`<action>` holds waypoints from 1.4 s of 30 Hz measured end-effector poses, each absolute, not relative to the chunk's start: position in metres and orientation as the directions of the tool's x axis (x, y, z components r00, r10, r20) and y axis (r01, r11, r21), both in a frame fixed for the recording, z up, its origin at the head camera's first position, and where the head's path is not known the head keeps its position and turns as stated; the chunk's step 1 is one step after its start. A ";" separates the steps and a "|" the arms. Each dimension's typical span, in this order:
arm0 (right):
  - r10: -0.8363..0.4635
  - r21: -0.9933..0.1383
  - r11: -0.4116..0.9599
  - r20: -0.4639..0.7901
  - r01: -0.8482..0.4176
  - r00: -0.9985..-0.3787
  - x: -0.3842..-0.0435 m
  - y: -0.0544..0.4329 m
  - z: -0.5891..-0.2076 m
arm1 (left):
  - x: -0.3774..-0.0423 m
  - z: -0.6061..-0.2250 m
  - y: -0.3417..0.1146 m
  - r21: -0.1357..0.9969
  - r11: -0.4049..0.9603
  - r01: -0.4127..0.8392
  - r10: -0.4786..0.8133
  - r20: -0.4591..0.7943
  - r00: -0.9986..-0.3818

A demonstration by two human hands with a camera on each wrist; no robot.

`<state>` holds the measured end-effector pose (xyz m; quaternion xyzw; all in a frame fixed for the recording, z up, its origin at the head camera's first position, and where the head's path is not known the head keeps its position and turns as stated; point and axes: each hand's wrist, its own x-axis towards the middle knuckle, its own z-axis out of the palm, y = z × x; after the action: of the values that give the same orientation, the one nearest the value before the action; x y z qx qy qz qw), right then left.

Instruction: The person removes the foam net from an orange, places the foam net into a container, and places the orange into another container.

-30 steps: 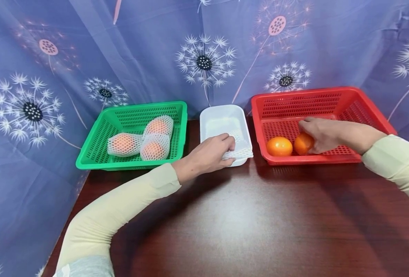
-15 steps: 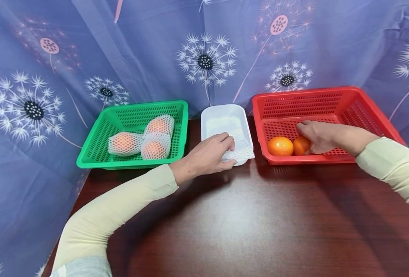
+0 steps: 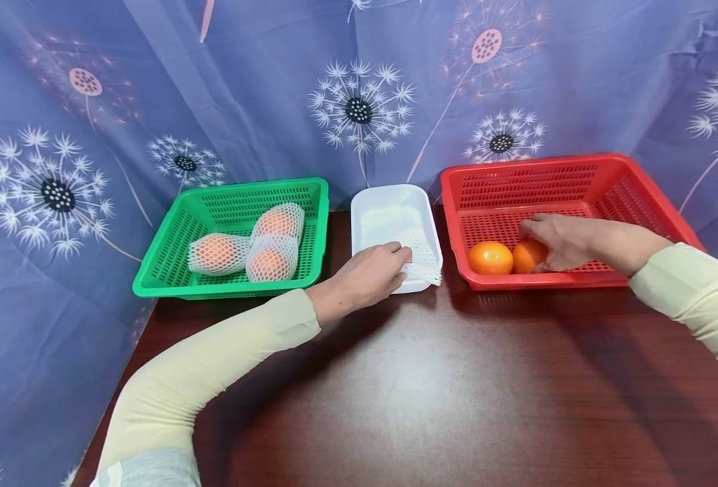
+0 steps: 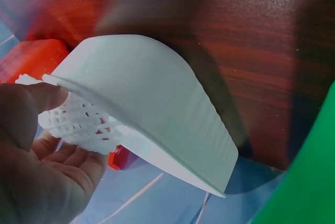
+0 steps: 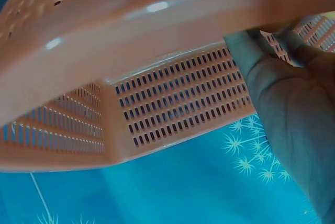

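My left hand (image 3: 368, 277) is over the near side of a white plastic tray (image 3: 386, 216) and pinches a white foam fruit net (image 3: 422, 260). In the left wrist view the thumb lies on one side of the net (image 4: 78, 122) and the fingers on the other, by the tray rim. Inside the red basket (image 3: 535, 162) my right hand (image 3: 562, 240) grips an orange (image 3: 528, 256). A second orange (image 3: 490, 258) sits just left of it. The right wrist view shows the hand (image 5: 293, 93) reaching past the basket rim, its fingertips hidden.
To the left, a green basket (image 3: 231, 291) holds 3 fruits in foam nets (image 3: 218, 253). Tray and baskets stand in a row along the back of the dark wooden table (image 3: 420, 392). Behind them hangs a blue curtain (image 3: 261, 81) with a dandelion print.
The left hand has rolled slightly, its thumb now tucked beneath the fingers, and the net's end dips lower at the tray's right rim. The right hand has shifted slightly left with the orange.
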<state>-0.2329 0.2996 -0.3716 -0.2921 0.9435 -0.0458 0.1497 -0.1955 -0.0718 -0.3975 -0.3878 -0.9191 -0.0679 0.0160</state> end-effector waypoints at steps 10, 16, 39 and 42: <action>-0.561 -0.203 0.828 -0.305 -0.523 -0.769 -0.232 0.299 -0.371 | -0.198 -0.397 -0.070 0.156 0.742 0.652 0.654 0.041 -0.755; -0.556 -0.209 0.831 -0.324 -0.515 -0.766 -0.232 0.300 -0.367 | -0.199 -0.397 -0.068 0.147 0.737 0.660 0.669 -0.015 -0.743; -0.562 -0.192 0.827 -0.324 -0.529 -0.761 -0.230 0.300 -0.366 | -0.205 -0.394 -0.063 0.225 0.718 0.659 0.694 -0.158 -0.702; -0.569 -0.190 0.822 -0.315 -0.537 -0.760 -0.230 0.300 -0.365 | -0.205 -0.394 -0.064 0.230 0.714 0.661 0.698 -0.158 -0.699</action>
<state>-0.2296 0.3001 -0.3654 -0.2948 0.9370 -0.0440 0.1820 -0.2052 -0.0635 -0.3936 -0.3698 -0.9184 -0.0777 -0.1173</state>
